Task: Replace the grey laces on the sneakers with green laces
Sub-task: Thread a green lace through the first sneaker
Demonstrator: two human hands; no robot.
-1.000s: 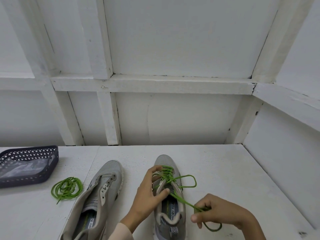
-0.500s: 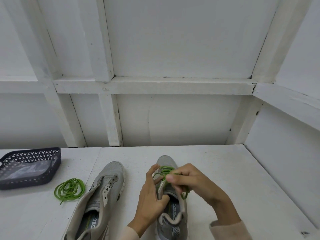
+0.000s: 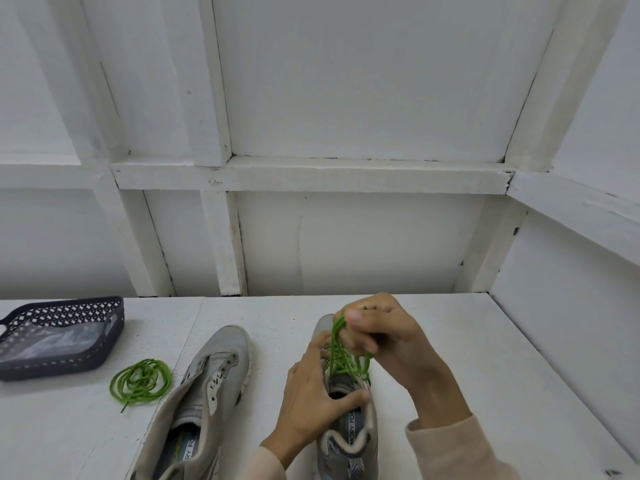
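A: So, what's on the bench?
B: Two shoes, toes pointing away. The laced shoe sits under both hands; the bare shoe lies left of it.
A: Hands?
B: Left hand grips the laced shoe's collar. Right hand, over its tongue, pinches the lace, drawn up from the eyelets.
A: Spare lace?
B: Coiled, well left of it.
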